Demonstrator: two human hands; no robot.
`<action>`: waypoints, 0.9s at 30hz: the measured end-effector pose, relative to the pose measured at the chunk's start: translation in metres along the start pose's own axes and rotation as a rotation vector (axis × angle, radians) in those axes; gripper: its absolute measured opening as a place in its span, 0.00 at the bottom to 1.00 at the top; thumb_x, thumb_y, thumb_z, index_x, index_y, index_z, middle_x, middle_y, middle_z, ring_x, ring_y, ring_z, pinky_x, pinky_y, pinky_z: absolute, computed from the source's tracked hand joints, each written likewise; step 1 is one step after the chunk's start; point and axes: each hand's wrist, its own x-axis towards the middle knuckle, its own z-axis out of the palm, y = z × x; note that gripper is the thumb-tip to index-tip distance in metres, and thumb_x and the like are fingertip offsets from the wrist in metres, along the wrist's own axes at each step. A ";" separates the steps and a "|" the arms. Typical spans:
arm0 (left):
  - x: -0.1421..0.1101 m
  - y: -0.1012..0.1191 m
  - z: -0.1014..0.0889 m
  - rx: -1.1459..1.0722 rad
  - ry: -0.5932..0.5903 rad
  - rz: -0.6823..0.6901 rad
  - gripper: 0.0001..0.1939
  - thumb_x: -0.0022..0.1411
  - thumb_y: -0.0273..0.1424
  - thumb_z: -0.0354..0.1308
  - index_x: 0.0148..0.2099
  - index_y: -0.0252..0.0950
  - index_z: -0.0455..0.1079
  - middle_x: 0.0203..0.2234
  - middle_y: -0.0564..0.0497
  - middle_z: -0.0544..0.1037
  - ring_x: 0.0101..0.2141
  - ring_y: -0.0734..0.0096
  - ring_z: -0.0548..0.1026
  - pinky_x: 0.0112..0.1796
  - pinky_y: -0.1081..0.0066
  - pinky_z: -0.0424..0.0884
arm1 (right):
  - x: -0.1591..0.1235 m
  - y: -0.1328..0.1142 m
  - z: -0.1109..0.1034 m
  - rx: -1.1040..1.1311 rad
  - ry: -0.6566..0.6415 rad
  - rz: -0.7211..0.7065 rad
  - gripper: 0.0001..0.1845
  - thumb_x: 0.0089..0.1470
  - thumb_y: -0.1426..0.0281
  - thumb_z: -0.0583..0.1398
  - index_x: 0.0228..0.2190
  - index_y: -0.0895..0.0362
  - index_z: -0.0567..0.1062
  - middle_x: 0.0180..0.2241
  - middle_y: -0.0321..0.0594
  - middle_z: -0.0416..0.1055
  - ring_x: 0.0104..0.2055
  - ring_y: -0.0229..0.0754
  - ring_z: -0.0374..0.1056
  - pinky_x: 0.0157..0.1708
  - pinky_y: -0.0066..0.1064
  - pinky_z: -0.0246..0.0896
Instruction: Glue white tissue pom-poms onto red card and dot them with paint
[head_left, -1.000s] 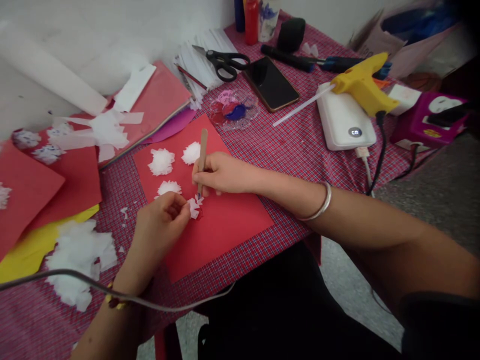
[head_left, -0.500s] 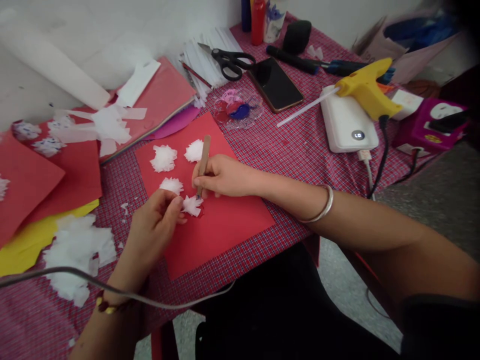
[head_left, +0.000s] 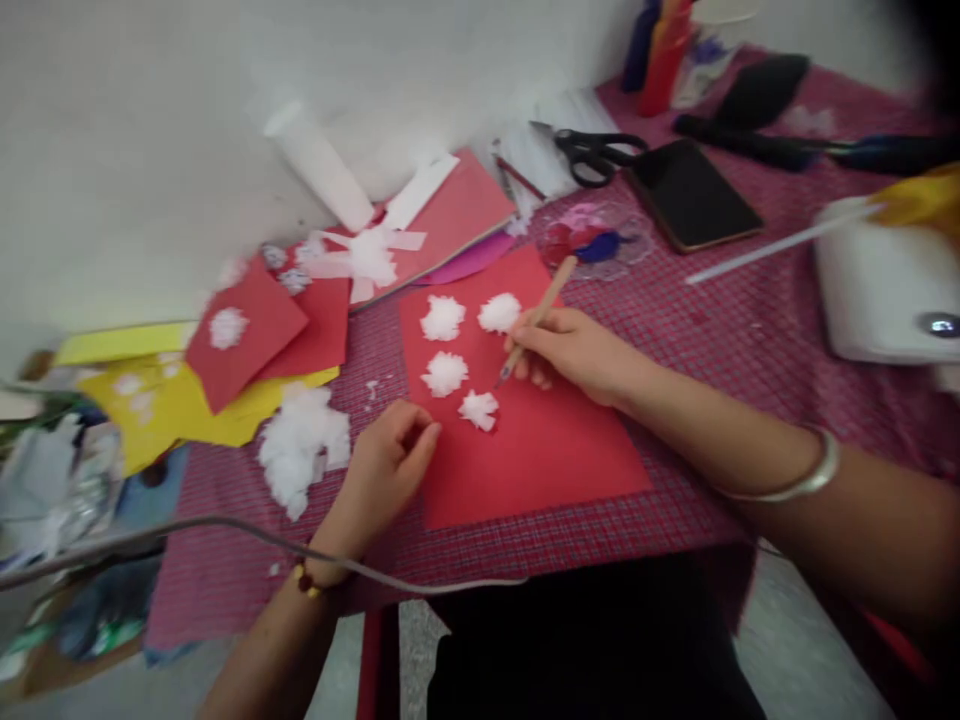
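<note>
Pinches a wooden stick [head_left: 555, 290] between thumb and fingers in the right grip [head_left: 576, 350], with its dark tip slanting down just beside a small white tuft [head_left: 478, 408] on a red sheet [head_left: 540, 455]. Holds nothing visible in the left grip [head_left: 388, 465], curled loosely with thumb and forefinger slightly apart, near the sheet's left edge. Shows red at the small tuft's lower edge and three fuller white tufts [head_left: 445, 374] on the same sheet. Includes, beyond it on the checkered table [head_left: 480, 565], a clear palette [head_left: 637, 238] with red, pink and blue patches, then black scissors [head_left: 592, 158] and a phone [head_left: 694, 195]. Has a white paper heap [head_left: 300, 440] to the left.
</note>
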 end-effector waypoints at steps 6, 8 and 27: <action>-0.016 -0.056 -0.059 0.205 0.197 -0.176 0.10 0.60 0.37 0.55 0.32 0.39 0.72 0.27 0.49 0.77 0.29 0.65 0.74 0.32 0.67 0.66 | 0.002 0.006 -0.001 0.042 -0.038 -0.003 0.12 0.59 0.69 0.60 0.24 0.57 0.74 0.18 0.37 0.71 0.15 0.31 0.62 0.14 0.22 0.57; -0.011 -0.074 -0.077 0.263 0.265 -0.219 0.09 0.58 0.39 0.57 0.33 0.39 0.73 0.30 0.47 0.78 0.31 0.62 0.74 0.35 0.65 0.66 | 0.001 0.006 0.000 0.027 -0.031 -0.007 0.11 0.58 0.69 0.60 0.24 0.57 0.74 0.18 0.37 0.71 0.16 0.31 0.62 0.14 0.24 0.58; -0.001 -0.071 -0.096 -0.103 0.389 -0.435 0.11 0.51 0.40 0.64 0.31 0.37 0.76 0.29 0.50 0.80 0.28 0.68 0.73 0.26 0.73 0.66 | -0.001 0.002 0.000 -0.021 -0.041 0.004 0.11 0.60 0.73 0.56 0.25 0.57 0.73 0.19 0.37 0.71 0.17 0.32 0.62 0.17 0.25 0.57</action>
